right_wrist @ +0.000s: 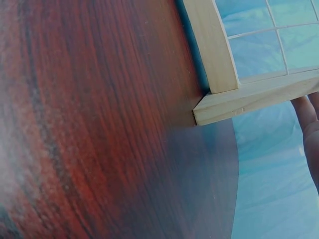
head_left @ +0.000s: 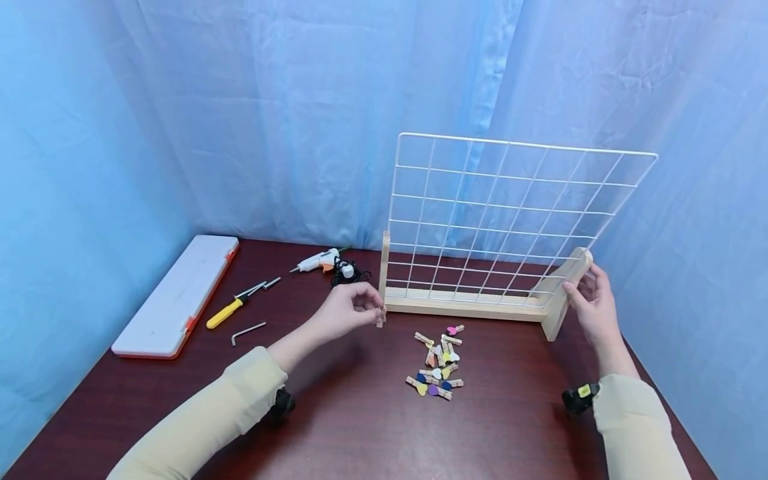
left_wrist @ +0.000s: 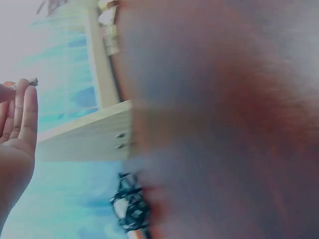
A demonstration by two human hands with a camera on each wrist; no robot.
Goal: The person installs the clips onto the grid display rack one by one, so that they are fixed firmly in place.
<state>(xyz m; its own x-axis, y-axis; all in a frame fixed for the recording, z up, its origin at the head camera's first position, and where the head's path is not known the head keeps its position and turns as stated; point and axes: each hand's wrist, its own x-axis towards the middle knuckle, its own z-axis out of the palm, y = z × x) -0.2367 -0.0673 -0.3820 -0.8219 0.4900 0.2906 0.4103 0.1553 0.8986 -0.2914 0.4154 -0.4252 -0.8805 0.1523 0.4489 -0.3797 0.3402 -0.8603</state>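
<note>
A white wire grid leans back in a wooden stand with a panel at each end. My right hand grips the stand's right side panel, the thumb on one side and fingers round the back edge. Beside the left side panel, my left hand pinches a small piece, apparently a mini clothespin, mostly covered by the fingertips. In front of the stand lies a loose pile of mini wooden clothespins with coloured hearts.
To the left lie a white case with orange latches, a yellow-handled screwdriver, a hex key and a small metal rod. A glue gun with its black cord lies at the back. Blue curtains surround the table.
</note>
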